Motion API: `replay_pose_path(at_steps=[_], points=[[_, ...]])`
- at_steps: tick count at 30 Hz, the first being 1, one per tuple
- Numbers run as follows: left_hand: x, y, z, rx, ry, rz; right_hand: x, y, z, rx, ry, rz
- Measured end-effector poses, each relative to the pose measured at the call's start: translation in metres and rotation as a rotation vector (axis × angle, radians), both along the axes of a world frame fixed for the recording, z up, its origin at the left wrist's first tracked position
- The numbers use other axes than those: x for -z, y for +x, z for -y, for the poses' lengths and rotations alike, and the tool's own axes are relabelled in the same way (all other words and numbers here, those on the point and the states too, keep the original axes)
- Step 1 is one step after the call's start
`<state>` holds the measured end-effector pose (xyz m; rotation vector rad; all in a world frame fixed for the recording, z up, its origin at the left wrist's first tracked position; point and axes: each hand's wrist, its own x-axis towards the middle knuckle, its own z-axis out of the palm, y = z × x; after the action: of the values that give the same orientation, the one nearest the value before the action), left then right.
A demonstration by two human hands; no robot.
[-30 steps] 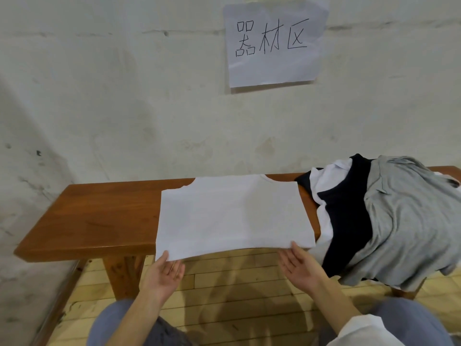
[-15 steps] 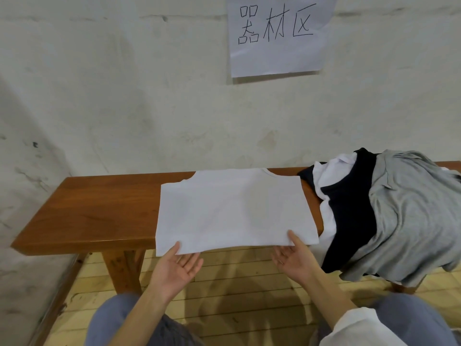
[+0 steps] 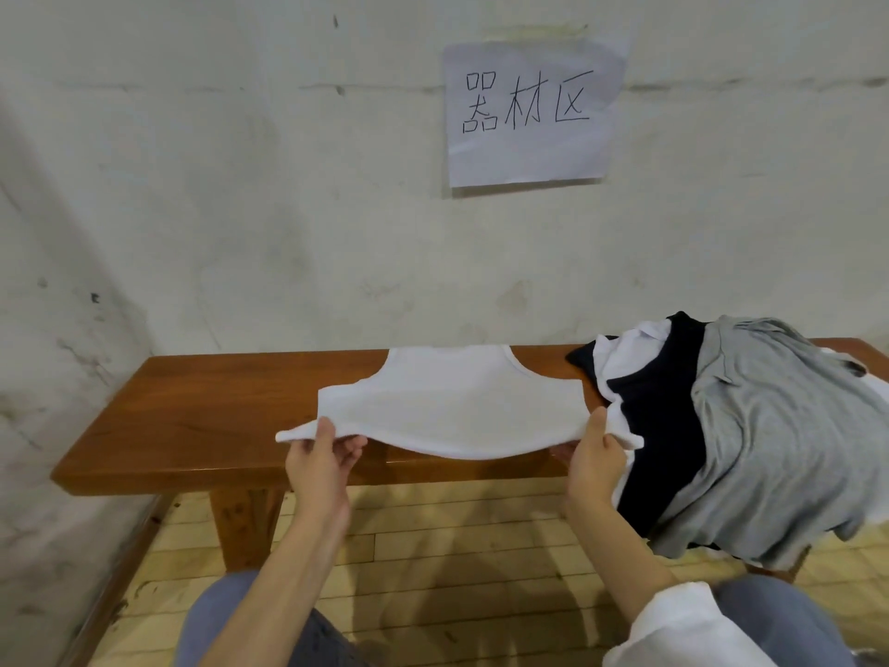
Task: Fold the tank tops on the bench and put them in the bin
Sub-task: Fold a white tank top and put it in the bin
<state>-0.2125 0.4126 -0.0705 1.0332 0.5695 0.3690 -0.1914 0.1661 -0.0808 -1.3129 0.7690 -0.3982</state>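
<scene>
A white tank top (image 3: 457, 406) lies spread on the brown wooden bench (image 3: 192, 416), neck towards the wall. Its bottom hem is lifted off the bench's front edge and sags in the middle. My left hand (image 3: 320, 462) pinches the hem's left corner, thumb on top. My right hand (image 3: 594, 457) pinches the right corner the same way. To the right a heap of clothes (image 3: 750, 435) covers the bench: white, black and grey garments hanging over the front edge. No bin is in view.
A paper sign (image 3: 529, 113) with handwritten characters hangs on the pale wall behind the bench. The bench's left leg (image 3: 245, 527) stands on a light wooden floor (image 3: 433, 570). My knees in grey trousers show at the bottom.
Both hands were open, palms up, under the hanging hem; now each pinches a corner and has lifted the hem up and towards the wall. The view has tilted up.
</scene>
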Motion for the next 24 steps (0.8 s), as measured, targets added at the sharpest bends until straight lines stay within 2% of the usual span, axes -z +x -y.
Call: replay_pose_path(at_steps=[9,14,24], points=[[-0.044,-0.019,0.014,-0.181,0.088,0.054,-0.049,-0.037,-0.007,0.045,-0.162,0.174],[-0.048,-0.027,0.014,-0.193,0.12,0.072,-0.06,-0.047,-0.008,0.124,-0.15,0.252],[-0.059,-0.032,0.019,-0.23,0.168,0.116,-0.068,-0.042,-0.009,0.153,-0.123,0.317]])
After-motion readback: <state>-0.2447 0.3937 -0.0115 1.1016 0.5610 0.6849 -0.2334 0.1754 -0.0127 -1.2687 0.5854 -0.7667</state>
